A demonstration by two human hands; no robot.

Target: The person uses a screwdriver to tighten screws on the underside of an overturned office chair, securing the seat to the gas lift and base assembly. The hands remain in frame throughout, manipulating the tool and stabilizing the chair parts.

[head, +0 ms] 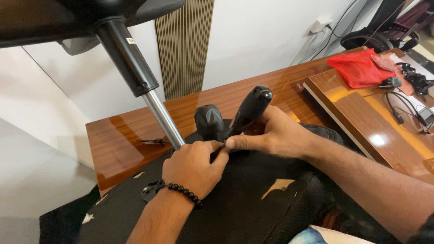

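– Left hand (192, 165): fist closed round the base of the chrome post (163, 118), on the black seat underside (244, 203).
– And the rt?
– Right hand (271, 133) pinches shut on a black lever handle (251, 108), beside the black knob (209, 121).
– Where's all that?
– Near front edge of the wooden bench (126, 135). Red cloth (359, 68) + cables (407, 108) by the far right corner.

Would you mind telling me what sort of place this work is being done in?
Probably an office or small workroom: glossy wooden desks, cables and earphones beside a red cloth, a wall socket, and an upturned office chair under both hands.
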